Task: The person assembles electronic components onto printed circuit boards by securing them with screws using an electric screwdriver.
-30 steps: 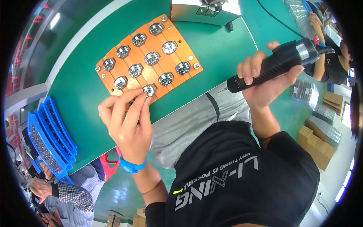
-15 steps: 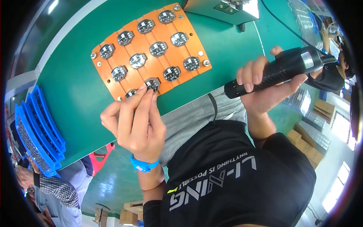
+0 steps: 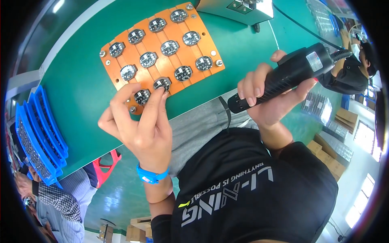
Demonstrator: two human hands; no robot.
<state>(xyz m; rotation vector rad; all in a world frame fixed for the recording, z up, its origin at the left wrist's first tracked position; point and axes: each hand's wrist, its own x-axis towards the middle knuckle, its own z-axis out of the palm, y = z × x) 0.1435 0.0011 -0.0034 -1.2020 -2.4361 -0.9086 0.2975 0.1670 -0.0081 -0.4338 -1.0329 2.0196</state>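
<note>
**Orange fixture plate with twelve round modules, one hand at its near edge, a driver held off to the side**

The orange fixture plate (image 3: pixel 162 60) lies tilted on the green bench top (image 3: pixel 81 101) and carries round, lens-like modules in three rows of four, each seated in its own spot. Small silver studs sit at its corners and edges. At the far left, stacked blue trays (image 3: pixel 36 133) hang over the bench edge; their compartments hold rows of small parts, too fine to identify.

The left hand (image 3: pixel 142 125) reaches the plate's near edge. Its fingertips are pinched together and rest on two modules there: the near-corner module (image 3: pixel 142 97) and the module beside it (image 3: pixel 162 84). Whether the fingers grip either one or only press on them cannot be told, since the hand covers the plate's lower corner. A blue wristband (image 3: pixel 150 176) circles that wrist.

The right hand (image 3: pixel 271 101) is clenched around a black electric screwdriver (image 3: pixel 283 77), held above the bench edge and well apart from the plate (its tip points toward the plate side). The bit itself is hard to make out against the trousers behind it; its cable runs off to the upper right.

A grey-green machine box (image 3: pixel 239 8) is cut off by the top edge. Another person at the right rim is partly cropped.
</note>
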